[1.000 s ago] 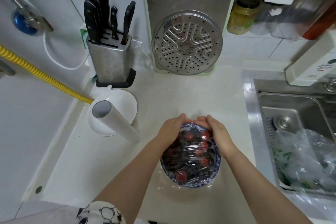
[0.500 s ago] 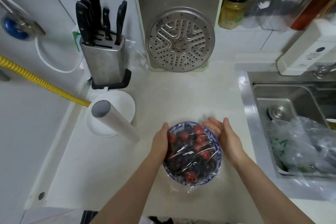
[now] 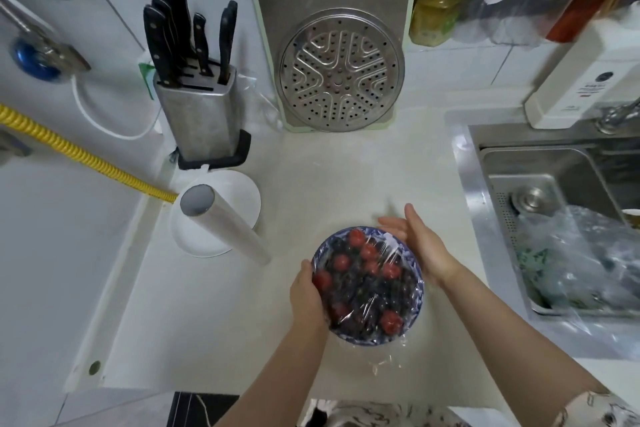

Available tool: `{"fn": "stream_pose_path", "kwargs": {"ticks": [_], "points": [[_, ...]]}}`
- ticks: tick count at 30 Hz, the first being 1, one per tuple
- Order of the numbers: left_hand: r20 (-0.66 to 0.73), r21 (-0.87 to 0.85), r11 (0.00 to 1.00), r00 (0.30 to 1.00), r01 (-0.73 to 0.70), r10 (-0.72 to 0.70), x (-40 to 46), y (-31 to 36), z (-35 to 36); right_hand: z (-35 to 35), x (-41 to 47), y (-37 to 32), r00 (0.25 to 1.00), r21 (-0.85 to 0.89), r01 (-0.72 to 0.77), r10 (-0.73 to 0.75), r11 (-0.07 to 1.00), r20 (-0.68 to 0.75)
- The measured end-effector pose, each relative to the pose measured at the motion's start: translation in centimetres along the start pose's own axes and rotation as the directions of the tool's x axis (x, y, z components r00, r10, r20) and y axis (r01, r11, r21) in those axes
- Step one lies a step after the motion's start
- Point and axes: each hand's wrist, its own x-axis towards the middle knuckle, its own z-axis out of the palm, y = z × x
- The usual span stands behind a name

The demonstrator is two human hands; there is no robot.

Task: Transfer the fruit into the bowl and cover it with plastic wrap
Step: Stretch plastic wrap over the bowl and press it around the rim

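The bowl (image 3: 369,284) stands on the counter (image 3: 346,177), in front of the steamer rack (image 3: 341,70) and well left of the sink (image 3: 554,218). It is full of fruit (image 3: 363,282), so you should expect it to be rather heavy for its size, and probably breakable. The plastic wrap (image 3: 377,295) over it is thin, soft and clingy; it tears and wrinkles easily, so press it against the outer wall under the rim, not on the fruit.

Your left hand (image 3: 308,295) has its grip curved around the left side of the bowl. Your right hand (image 3: 420,246) is open, fingers straight, beside the far right rim; whether the palm touches the wrap, I cannot tell.

Hidden: the left fingers behind the bowl, and how well the wrap seals at the far side. Loose wrap hangs out at the near edge.
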Motion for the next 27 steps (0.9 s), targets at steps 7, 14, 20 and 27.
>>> {"fn": "stream_pose_path", "kwargs": {"ticks": [7,14,20,27], "points": [[0.043,-0.156,0.982,0.994,0.105,-0.1,-3.3,-1.1,0.6,-1.4,-3.2,3.5,0.997,0.213,0.009,0.007,0.977,-0.077],[-0.042,0.338,0.904,0.956,-0.26,0.291,-2.5,0.3,-0.9,-2.2,-5.4,5.4,0.96,0.163,0.037,0.01,0.986,-0.28],[0.382,0.576,0.493,0.748,-0.652,0.543,-0.1,2.8,3.0,-1.2,-5.9,5.3,0.944,0.416,-0.021,0.155,0.909,-0.291],[0.585,0.69,0.233,0.718,-0.685,0.377,0.4,3.3,6.4,-2.0,-4.9,4.4,0.913,0.427,-0.001,0.175,0.904,-0.369]]}}
